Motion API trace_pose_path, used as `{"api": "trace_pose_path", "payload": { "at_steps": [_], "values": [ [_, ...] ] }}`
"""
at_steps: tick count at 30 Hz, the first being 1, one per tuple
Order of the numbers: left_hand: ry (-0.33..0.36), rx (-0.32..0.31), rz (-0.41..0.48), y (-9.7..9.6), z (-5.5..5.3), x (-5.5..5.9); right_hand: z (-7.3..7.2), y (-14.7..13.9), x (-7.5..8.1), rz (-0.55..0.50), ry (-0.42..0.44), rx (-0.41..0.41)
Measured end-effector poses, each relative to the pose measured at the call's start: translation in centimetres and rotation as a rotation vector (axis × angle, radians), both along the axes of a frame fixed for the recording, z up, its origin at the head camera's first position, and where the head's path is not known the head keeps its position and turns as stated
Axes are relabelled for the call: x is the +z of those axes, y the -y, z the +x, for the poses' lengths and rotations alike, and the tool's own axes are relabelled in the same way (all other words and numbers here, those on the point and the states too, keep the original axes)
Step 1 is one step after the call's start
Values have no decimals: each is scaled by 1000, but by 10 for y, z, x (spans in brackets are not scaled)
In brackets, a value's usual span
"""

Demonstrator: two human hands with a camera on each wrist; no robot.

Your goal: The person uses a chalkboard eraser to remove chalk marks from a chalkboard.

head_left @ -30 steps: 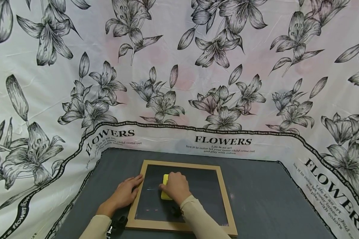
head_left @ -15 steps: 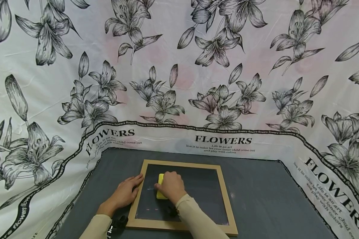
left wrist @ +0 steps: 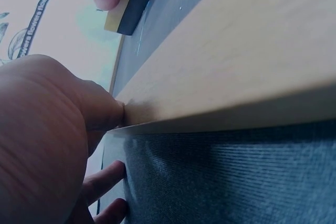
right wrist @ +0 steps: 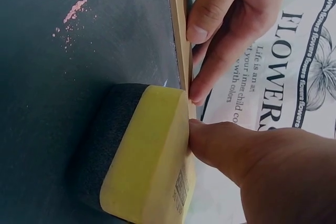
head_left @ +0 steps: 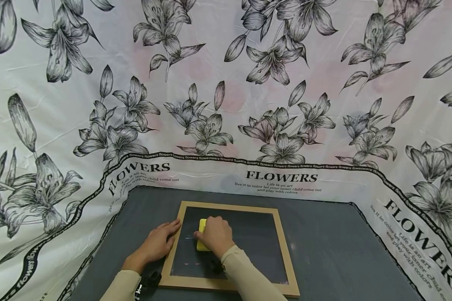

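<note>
My right hand grips a yellow board eraser, its black felt side down on the chalkboard. The eraser stands left of the board's middle, and in the right wrist view the thumb presses on its yellow back. On the board's left wooden frame rests my left hand, fingers stretched out. In the left wrist view, part of that hand touches the frame's side, while other fingers reach down beside it to the grey cloth.
Pink chalk crumbs and faint pale marks lie on the board. A grey-topped table carries the board, and a white flower-printed cloth rises behind and at both sides. Dark wrist cameras sit at both wrists.
My right hand has slid the eraser a little to the left across the board, then stayed in place over the last half second. The left hand has kept still on the frame.
</note>
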State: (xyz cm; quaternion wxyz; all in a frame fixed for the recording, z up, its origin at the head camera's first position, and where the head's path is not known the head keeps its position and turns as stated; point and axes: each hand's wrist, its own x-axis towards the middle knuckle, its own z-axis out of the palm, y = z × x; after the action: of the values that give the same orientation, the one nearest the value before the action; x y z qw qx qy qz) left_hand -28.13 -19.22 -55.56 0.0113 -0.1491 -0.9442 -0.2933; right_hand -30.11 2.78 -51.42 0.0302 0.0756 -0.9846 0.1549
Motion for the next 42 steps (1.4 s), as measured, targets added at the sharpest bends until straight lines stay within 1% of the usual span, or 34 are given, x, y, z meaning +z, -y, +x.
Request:
{"api": "trace_pose_path", "payload": {
  "at_steps": [10, 23, 26, 32, 39, 42],
  "values": [
    [-9, -3, 9, 0, 1, 0, 1, -5, 0, -3, 4, 2],
    [6, 5, 0, 0, -2, -2, 0, -21, 3, -40, 39, -35],
    [-3, 2, -3, 0, -2, -2, 0, -25, 3, -42, 35, -40],
    [-20, -8, 3, 0, -1, 0, 0, -32, 4, -32, 29, -55],
    [-4, 1, 5, 0, 0, -2, 2, -40, 6, -22, 46, -80],
    [-13, -1, 5, 0, -1, -2, 2, -44, 5, -15, 38, -84]
  ]
}}
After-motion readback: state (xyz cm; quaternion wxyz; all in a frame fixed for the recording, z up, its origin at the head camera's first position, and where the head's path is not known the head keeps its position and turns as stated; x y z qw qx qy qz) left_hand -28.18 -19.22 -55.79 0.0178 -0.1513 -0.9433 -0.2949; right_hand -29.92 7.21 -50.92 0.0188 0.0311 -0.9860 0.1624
